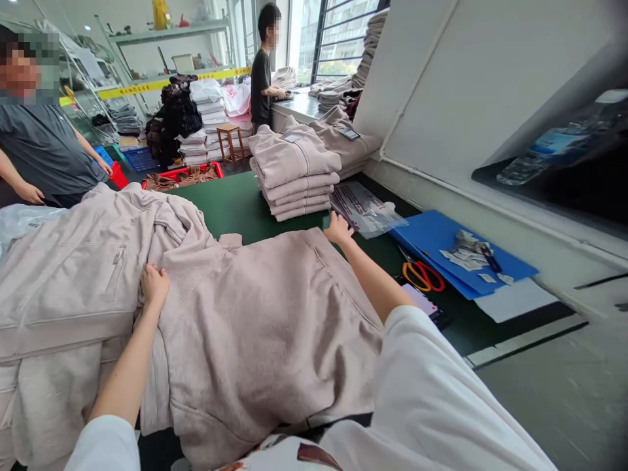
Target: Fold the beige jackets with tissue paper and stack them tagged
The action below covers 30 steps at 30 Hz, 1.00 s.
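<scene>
A beige sweatshirt (255,307) lies spread out in front of me, its hem on the right. My left hand (155,284) is closed on fabric at its left side, beside a pile of similar beige garments with a zipped pocket (59,281). At the far right corner of the hem is my right hand (338,229), fingers apart, near the plastic bag (367,209). Whether its thumb touches the cloth is hard to see. Just beyond it stands a stack of folded beige sweatshirts (297,170) with a tag on top.
Orange-handled scissors (424,276), a blue folder (441,242) and small labels (466,252) lie right on the green table (220,203). Another folded stack (343,140) borders the wall. One person (49,144) stands at left, another (261,72) by the window. A red crate (219,170) sits beyond the table.
</scene>
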Each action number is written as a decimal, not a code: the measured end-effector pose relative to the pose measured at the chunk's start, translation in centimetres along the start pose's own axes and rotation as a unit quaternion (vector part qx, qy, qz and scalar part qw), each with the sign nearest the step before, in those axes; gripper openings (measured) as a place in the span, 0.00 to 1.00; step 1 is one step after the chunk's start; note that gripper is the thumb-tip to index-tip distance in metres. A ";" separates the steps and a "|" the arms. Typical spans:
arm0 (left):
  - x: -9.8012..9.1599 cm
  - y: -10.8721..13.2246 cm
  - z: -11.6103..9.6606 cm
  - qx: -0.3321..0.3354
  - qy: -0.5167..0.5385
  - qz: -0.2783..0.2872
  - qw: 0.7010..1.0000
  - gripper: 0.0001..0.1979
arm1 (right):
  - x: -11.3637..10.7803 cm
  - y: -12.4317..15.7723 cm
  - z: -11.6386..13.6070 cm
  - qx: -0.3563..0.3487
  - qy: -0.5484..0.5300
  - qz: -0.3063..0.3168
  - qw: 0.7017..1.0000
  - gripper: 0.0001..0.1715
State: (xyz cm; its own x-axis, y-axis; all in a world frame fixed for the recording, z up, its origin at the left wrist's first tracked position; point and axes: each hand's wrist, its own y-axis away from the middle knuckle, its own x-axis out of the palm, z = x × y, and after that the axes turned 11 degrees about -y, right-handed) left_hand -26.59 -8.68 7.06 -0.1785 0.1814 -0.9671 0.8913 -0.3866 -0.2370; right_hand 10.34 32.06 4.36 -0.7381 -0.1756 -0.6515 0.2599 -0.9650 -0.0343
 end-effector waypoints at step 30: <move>0.8 27.6 3.5 0.255 0.024 0.136 0.957 0.19 | -5.7 37.1 -13.4 -0.001 -0.016 0.065 0.998 0.17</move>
State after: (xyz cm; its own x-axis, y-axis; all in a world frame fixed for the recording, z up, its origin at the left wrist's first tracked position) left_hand -3.63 -22.35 -0.53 0.0613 0.0480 -0.9970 0.5801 -0.8145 -0.0035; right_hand 32.53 -0.12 -3.39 -0.7172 -0.3048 -0.6267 0.3558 -0.9334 0.0469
